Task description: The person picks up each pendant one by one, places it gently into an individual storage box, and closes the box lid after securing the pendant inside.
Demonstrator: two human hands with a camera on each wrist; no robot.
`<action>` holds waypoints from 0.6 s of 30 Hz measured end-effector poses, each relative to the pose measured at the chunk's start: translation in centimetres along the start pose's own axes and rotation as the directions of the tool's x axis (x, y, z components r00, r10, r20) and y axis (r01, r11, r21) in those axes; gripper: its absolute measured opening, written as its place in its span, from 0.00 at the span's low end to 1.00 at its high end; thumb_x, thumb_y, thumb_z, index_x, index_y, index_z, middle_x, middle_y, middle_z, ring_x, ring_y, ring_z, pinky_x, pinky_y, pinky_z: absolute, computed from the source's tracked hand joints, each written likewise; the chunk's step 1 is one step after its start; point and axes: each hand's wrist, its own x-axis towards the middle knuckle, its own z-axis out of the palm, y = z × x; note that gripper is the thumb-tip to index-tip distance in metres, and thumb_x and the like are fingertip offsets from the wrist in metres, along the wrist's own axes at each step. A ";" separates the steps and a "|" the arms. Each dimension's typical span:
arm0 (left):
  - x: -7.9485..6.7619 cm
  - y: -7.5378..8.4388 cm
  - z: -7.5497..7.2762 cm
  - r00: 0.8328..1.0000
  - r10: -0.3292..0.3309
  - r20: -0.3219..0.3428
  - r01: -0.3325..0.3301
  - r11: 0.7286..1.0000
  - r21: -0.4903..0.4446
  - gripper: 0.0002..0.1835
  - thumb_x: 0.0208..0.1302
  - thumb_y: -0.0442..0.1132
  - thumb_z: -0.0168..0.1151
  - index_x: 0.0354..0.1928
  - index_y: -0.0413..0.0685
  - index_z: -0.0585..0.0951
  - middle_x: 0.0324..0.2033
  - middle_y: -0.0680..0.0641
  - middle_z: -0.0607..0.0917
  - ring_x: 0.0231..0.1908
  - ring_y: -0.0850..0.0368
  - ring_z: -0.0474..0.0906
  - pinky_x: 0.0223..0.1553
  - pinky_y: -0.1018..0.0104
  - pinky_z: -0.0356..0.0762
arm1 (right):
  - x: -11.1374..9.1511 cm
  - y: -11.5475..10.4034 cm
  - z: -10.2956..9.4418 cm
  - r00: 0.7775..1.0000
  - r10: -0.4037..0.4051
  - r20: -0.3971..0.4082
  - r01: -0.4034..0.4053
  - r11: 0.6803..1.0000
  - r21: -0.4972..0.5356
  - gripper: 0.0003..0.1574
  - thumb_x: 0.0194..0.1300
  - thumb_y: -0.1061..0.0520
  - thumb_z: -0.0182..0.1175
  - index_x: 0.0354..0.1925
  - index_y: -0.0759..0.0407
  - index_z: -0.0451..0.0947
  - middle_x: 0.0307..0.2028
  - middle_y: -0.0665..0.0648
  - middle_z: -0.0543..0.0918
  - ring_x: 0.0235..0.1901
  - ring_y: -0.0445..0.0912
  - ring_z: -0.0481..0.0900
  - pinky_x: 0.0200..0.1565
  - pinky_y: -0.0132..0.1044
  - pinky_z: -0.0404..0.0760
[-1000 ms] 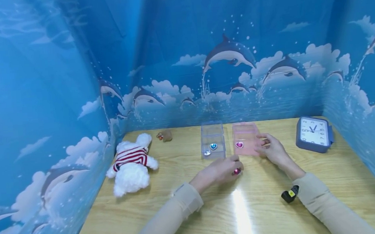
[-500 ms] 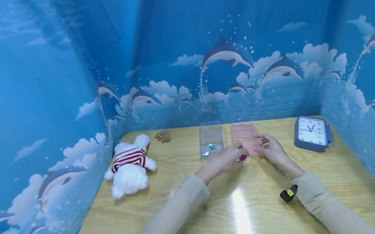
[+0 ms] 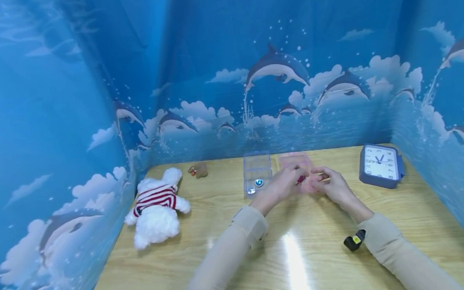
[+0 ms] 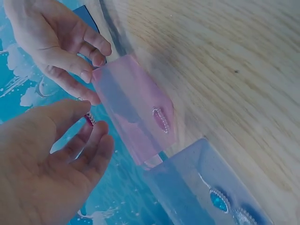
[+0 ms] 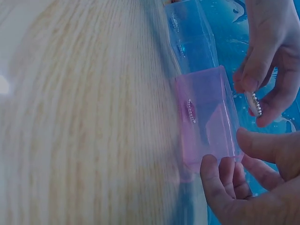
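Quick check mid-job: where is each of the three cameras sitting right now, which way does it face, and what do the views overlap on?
Head: worn on the head, looking forward and down at the table; both forearms, left hand and right hand show.
Left wrist: behind the left hand, facing the pink box and clear box; both hands show.
Right wrist: behind the right hand, facing the pink box; both hands show.
Shared: both wrist views show the pink gem pinched by the left hand.

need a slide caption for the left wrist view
Left hand pinches a pink gem above the pink box steadied by the right hand.

Plush bear point(image 3: 156, 209) — clock point(image 3: 380, 166) — keychain point(image 3: 199, 169).
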 end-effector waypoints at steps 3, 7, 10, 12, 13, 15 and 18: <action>0.7 0.2 0.1 0.999 -0.053 0.011 0.053 0.999 0.009 0.20 0.73 0.37 0.66 0.64 0.58 0.83 0.61 0.52 0.83 0.51 0.62 0.82 0.48 0.79 0.80 | 0.0 0.1 0.0 1.000 -0.010 0.003 0.010 1.000 0.009 0.34 0.77 0.59 0.62 0.74 0.67 0.67 0.58 0.73 0.77 0.44 0.43 0.81 0.40 0.27 0.85; 1.5 0.3 0.3 0.993 -0.115 0.033 0.115 0.993 0.008 0.20 0.73 0.36 0.65 0.64 0.60 0.83 0.61 0.54 0.81 0.50 0.62 0.82 0.46 0.75 0.83 | 0.0 0.2 0.1 1.000 -0.014 -0.005 0.015 0.999 0.047 0.35 0.76 0.58 0.63 0.74 0.68 0.66 0.57 0.73 0.77 0.41 0.39 0.80 0.39 0.25 0.83; 1.9 0.2 0.6 0.991 -0.132 0.035 0.132 0.991 0.010 0.18 0.73 0.36 0.65 0.62 0.59 0.84 0.56 0.55 0.81 0.47 0.62 0.81 0.43 0.74 0.82 | -0.2 0.1 0.3 1.000 -0.009 -0.013 0.010 0.996 0.084 0.35 0.74 0.61 0.63 0.73 0.69 0.66 0.55 0.71 0.77 0.39 0.37 0.79 0.38 0.26 0.83; 2.2 0.1 0.8 0.990 -0.137 0.035 0.136 0.990 0.019 0.17 0.73 0.36 0.65 0.61 0.59 0.85 0.54 0.55 0.81 0.47 0.61 0.81 0.44 0.72 0.82 | -0.2 0.1 0.3 1.000 -0.001 -0.017 0.003 0.995 0.104 0.34 0.74 0.63 0.63 0.73 0.69 0.66 0.53 0.70 0.77 0.37 0.37 0.79 0.38 0.26 0.84; 2.3 0.1 0.9 0.989 -0.141 0.035 0.140 0.990 0.027 0.17 0.73 0.37 0.65 0.61 0.59 0.85 0.54 0.55 0.81 0.47 0.61 0.82 0.46 0.71 0.82 | -0.2 0.1 0.3 1.000 0.001 -0.016 0.001 0.994 0.114 0.34 0.74 0.63 0.63 0.73 0.70 0.66 0.53 0.70 0.77 0.37 0.37 0.79 0.38 0.26 0.84; 2.6 0.1 1.1 0.988 -0.146 0.043 0.144 0.988 0.061 0.17 0.73 0.38 0.65 0.61 0.60 0.85 0.55 0.55 0.82 0.49 0.61 0.82 0.49 0.70 0.83 | -0.3 0.1 0.3 1.000 0.006 -0.011 -0.005 0.992 0.125 0.34 0.74 0.64 0.63 0.73 0.70 0.65 0.52 0.70 0.77 0.37 0.38 0.79 0.38 0.27 0.85; 3.0 0.1 1.3 0.987 -0.152 0.055 0.146 0.984 0.105 0.17 0.74 0.39 0.64 0.60 0.62 0.86 0.55 0.56 0.84 0.51 0.62 0.82 0.51 0.70 0.83 | -0.4 0.1 0.3 1.000 0.020 0.000 -0.020 0.991 0.132 0.35 0.73 0.65 0.62 0.73 0.69 0.65 0.54 0.70 0.76 0.38 0.39 0.80 0.39 0.28 0.85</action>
